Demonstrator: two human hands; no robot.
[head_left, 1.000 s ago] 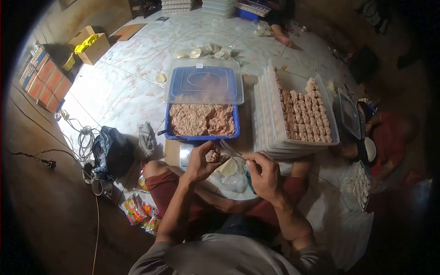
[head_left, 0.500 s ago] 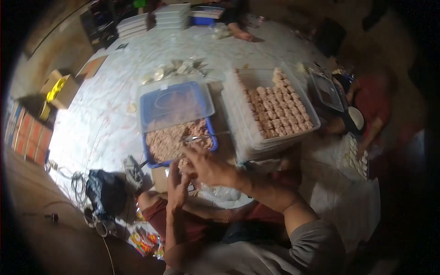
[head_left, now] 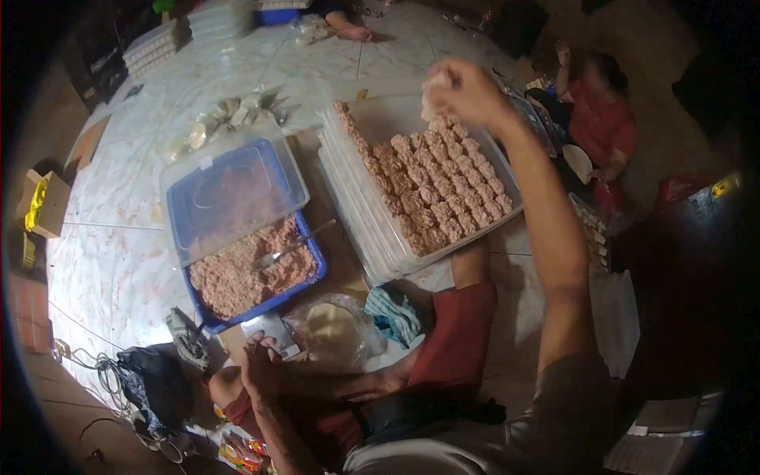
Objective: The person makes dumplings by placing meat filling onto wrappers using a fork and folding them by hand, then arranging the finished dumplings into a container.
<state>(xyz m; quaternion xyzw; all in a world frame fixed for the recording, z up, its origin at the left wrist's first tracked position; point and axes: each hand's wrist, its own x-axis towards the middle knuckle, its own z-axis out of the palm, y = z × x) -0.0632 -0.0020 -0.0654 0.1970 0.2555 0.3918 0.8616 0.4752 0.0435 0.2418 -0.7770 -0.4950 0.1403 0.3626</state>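
My right hand [head_left: 469,93] is at the far end of a clear plastic tray, its fingers closed on a pale meat dumpling [head_left: 431,99], partly hidden by them. Rows of meat-topped dumplings [head_left: 447,182] fill much of the tray [head_left: 507,207], which tops a stack of similar trays. Low at my lap, my left hand [head_left: 260,366] has loosely bent fingers and shows nothing in them. Beyond it is a blue tub [head_left: 314,273] of minced meat [head_left: 226,281], with a metal spoon [head_left: 273,259] lying in the meat and a translucent lid [head_left: 233,186] over its far part.
Round pale wrappers [head_left: 332,328] lie in plastic near my legs, with a checked cloth [head_left: 393,317] alongside. A black bag [head_left: 154,388] and cables are at left. A person in red [head_left: 606,115] sits at right. White stacked containers [head_left: 218,28] stand at the back.
My hands have parted: the right has swung from above the meat tub to the tray's far end, while the left has dropped towards my lap. The view has turned right.
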